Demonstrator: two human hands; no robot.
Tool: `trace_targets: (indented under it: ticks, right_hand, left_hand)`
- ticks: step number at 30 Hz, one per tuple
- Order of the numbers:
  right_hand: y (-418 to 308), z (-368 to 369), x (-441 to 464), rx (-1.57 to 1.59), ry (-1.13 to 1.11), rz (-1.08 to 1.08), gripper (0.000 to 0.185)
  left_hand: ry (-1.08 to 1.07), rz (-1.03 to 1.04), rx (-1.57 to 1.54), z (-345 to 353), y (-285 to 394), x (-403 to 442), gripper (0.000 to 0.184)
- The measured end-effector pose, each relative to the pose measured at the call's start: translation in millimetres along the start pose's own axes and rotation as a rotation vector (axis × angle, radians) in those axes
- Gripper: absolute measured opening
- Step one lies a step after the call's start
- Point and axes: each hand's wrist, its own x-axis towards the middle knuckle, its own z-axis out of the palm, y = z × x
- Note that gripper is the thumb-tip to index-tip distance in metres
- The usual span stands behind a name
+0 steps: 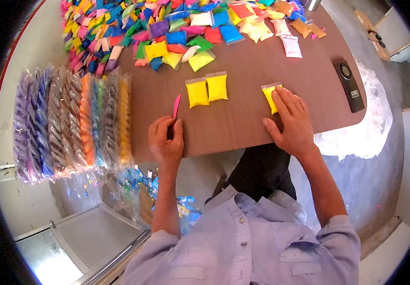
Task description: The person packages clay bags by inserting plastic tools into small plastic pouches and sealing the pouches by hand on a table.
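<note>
My left hand is closed at the table's front edge, with a pink plastic knife sticking up from its fingers. On the right, my right hand lies with stretched fingers over a small clear packet of yellow clay-like material, partly covering it; the thumb is held apart. Two more yellow packets, one on the left and one on the right, lie side by side between my hands, touching or nearly so.
A large heap of coloured packets covers the back left of the brown table. Clear-wrapped twisted sticks line the left edge. A black device lies at the right edge. Clear plastic bags hang beyond it.
</note>
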Motion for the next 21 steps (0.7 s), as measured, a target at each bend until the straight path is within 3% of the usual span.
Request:
trace_targets:
  ticks: [9,16,18,21]
  right_hand:
    - [-2,-1,-2,0.077,0.070,0.011,0.065]
    - [-3,-5,-8,0.161,0.226,0.038,0.053]
    - [-1,-4,-11,0.184,0.267,0.035,0.049]
    - [2,0,-12,0.229,0.338,0.020,0.041]
  left_hand:
    - [0.021,-0.027,0.006,0,-1,-1,0.014]
    - [-0.081,-0.100,-0.052,-6,-3,15,0.013]
    - [-0.095,0.040,0.073,-4,-10,22,0.010]
    - [-0.177,0.050,0.278,-6,-6,26,0.010]
